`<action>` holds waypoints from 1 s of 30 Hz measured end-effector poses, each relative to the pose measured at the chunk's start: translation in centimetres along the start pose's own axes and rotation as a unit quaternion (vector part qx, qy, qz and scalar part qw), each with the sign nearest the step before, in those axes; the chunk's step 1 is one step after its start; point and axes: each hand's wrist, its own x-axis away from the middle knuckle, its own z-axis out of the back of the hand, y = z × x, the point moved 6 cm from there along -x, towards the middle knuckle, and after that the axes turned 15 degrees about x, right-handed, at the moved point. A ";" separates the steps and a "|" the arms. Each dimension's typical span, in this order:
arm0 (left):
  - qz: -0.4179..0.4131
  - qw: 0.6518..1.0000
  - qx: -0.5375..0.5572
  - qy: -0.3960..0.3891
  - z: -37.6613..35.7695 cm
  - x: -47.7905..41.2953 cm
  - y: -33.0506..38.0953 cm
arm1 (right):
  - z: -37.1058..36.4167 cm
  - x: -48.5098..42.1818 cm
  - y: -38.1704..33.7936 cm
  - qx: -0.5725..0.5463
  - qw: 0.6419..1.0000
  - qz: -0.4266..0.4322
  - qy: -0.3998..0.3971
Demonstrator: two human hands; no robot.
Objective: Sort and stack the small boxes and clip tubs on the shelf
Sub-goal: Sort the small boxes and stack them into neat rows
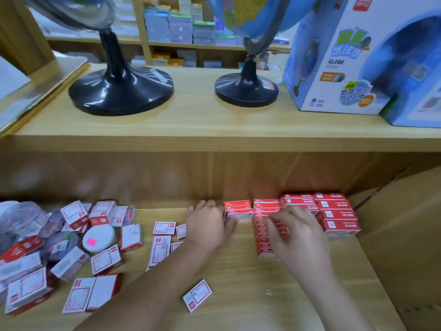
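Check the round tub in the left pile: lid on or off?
On. The white lid, pink sticker on it, sits flat across the top.

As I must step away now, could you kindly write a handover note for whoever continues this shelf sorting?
Left hand grips a short stack of small red cardboard boxes; right hand curls over the red box row beside it.
Done: red block stacked at the back right.
Left to do: white-faced boxes heaped left with the white-lidded round tub and clear clip tubs; one stray box in front.
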 end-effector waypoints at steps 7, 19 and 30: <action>-0.008 1.000 0.004 0.014 -0.7 0.1 1.0 | 0.5 1.5 0.2 -0.019 1.000 0.007 -0.011; -0.004 1.000 0.014 0.028 -0.5 0.7 1.0 | 0.2 2.7 -0.8 -0.022 0.998 0.014 -0.052; -0.052 0.987 0.125 0.087 5.3 5.9 -3.1 | -2.2 4.9 -6.6 -0.192 0.970 0.048 -0.141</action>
